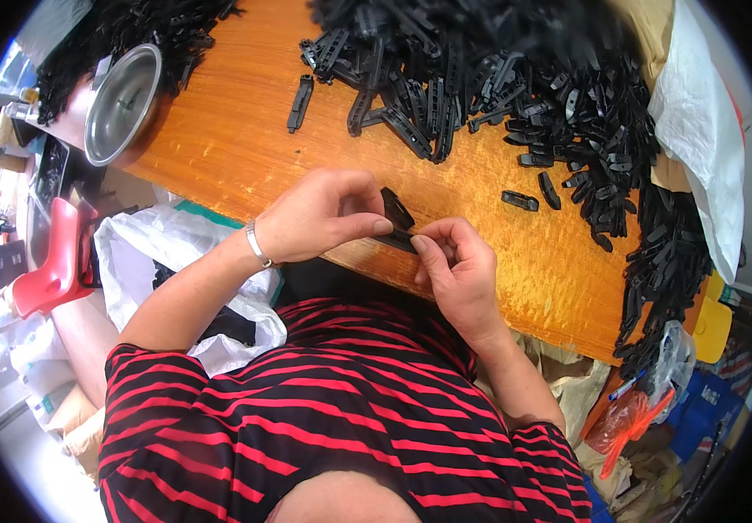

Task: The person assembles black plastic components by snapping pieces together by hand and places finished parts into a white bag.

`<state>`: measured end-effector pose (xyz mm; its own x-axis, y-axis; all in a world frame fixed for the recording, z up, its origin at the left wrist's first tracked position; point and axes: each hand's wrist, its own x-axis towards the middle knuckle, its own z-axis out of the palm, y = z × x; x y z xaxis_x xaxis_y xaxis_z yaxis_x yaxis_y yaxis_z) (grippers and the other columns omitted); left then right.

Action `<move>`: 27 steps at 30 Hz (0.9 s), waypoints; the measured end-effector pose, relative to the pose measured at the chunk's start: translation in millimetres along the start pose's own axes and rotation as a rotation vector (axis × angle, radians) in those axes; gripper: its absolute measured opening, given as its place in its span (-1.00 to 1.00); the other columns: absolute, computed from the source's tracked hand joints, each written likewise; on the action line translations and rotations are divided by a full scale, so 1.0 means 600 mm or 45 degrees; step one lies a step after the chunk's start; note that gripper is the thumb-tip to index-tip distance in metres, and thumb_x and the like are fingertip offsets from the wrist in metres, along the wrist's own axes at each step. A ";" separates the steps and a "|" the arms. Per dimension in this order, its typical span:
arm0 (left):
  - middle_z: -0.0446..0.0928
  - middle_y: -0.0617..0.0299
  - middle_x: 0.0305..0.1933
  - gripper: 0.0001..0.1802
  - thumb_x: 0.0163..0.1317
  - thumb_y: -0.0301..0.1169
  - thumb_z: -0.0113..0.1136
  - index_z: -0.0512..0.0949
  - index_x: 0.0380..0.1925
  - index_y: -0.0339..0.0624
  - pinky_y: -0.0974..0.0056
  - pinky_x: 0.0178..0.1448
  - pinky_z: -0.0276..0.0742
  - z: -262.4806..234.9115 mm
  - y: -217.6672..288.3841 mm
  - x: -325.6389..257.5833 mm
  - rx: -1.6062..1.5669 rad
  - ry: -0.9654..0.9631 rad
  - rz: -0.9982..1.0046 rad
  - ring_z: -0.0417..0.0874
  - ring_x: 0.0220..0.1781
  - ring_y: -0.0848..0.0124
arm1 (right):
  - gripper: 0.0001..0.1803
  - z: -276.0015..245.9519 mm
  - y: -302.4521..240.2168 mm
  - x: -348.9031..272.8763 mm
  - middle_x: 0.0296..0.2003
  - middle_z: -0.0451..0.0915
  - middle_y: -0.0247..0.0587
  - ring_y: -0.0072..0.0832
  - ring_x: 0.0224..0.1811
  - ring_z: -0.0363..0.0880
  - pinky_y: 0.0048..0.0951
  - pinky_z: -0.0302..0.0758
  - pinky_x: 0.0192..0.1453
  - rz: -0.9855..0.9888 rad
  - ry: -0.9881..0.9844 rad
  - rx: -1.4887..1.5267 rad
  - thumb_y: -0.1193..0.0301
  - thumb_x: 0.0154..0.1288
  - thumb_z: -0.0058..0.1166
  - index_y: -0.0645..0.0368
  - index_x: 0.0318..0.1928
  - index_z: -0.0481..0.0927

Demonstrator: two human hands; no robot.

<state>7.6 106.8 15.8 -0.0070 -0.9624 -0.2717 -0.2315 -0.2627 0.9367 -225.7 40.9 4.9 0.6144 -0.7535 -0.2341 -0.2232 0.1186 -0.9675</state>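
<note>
Above the table's near edge, my left hand (328, 216) and my right hand (460, 272) almost meet. Between their fingertips is a small dark plastic piece (400, 237), pinched at its left end by the left thumb and fingers and at its right end by the right ones. Just beyond it, a black plastic part (396, 207) stands tilted near my left fingers; I cannot tell if it is joined to the held piece. Farther off, a long black plastic part (301, 103) lies alone, and two short black pieces (520, 200) lie to the right.
A large heap of long black parts (419, 96) covers the far side of the wooden table (245, 113). Short black pieces (602, 157) pile along the right edge. At the left stand a metal bowl (123, 105) and a red chair (55, 261). A white sack (145, 253) hangs below the edge.
</note>
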 end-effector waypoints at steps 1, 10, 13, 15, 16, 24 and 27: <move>0.53 0.51 -0.43 -0.85 0.36 -0.46 0.47 0.64 -0.23 -0.22 0.49 -0.35 0.36 -0.001 0.006 0.001 0.003 -0.010 0.000 0.48 -0.40 0.71 | -0.93 0.003 0.001 0.000 -0.48 0.64 -0.35 -0.67 -0.53 0.58 -0.53 0.51 -0.45 0.003 0.009 0.004 0.53 0.55 0.22 0.27 -0.11 0.60; 0.45 0.48 -0.39 -0.82 0.29 -0.49 0.51 0.62 -0.28 -0.17 0.47 -0.35 0.35 -0.002 0.003 0.033 0.153 0.154 0.187 0.42 -0.40 0.71 | -0.85 0.011 0.007 0.017 -0.47 0.66 -0.23 -0.56 -0.50 0.64 -0.42 0.54 -0.42 0.010 0.056 -0.086 0.50 0.48 0.29 0.29 -0.14 0.58; 0.47 0.44 -0.34 -0.82 0.28 -0.50 0.51 0.63 -0.29 -0.18 0.45 -0.31 0.39 -0.004 -0.002 0.038 0.271 0.190 0.245 0.44 -0.37 0.67 | -0.83 0.012 0.012 0.023 -0.48 0.68 -0.12 -0.48 -0.49 0.67 -0.33 0.55 -0.39 -0.026 0.092 -0.167 0.49 0.44 0.31 0.32 -0.17 0.58; 0.47 0.43 -0.35 -0.82 0.28 -0.50 0.52 0.62 -0.30 -0.18 0.45 -0.31 0.40 -0.002 -0.005 0.042 0.286 0.194 0.235 0.44 -0.38 0.66 | -0.82 0.013 0.016 0.027 -0.47 0.69 -0.04 -0.36 -0.48 0.71 -0.28 0.57 -0.37 -0.064 0.097 -0.181 0.48 0.42 0.33 0.32 -0.19 0.59; 0.47 0.42 -0.35 -0.82 0.27 -0.50 0.52 0.62 -0.31 -0.19 0.44 -0.32 0.40 -0.002 -0.006 0.043 0.305 0.204 0.226 0.44 -0.39 0.65 | -0.82 0.011 0.016 0.029 -0.47 0.69 -0.04 -0.36 -0.48 0.71 -0.28 0.57 -0.37 -0.060 0.097 -0.181 0.48 0.42 0.33 0.32 -0.19 0.59; 0.50 0.28 -0.32 -0.78 0.24 -0.45 0.54 0.61 -0.38 -0.23 0.32 -0.30 0.47 -0.010 -0.004 0.063 0.450 0.148 0.096 0.53 -0.38 0.53 | -0.75 -0.013 -0.015 0.057 -0.56 0.66 -0.01 -0.28 -0.62 0.67 -0.22 0.57 -0.44 0.246 -0.128 -0.335 0.42 0.38 0.39 0.34 -0.24 0.58; 0.50 0.20 -0.32 -0.77 0.23 -0.43 0.53 0.60 -0.40 -0.24 0.26 -0.28 0.49 -0.007 -0.004 0.064 0.614 0.158 0.147 0.56 -0.38 0.42 | -0.71 -0.015 -0.022 0.066 -0.61 0.63 -0.01 -0.30 -0.72 0.60 -0.25 0.54 -0.51 0.338 -0.126 -0.283 0.40 0.37 0.41 0.36 -0.27 0.58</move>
<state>12.1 70.4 3.9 0.0497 -0.9919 -0.1166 -0.6587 -0.1203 0.7427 -205.2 3.5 9.1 0.5809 -0.6478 -0.4928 -0.5370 0.1500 -0.8302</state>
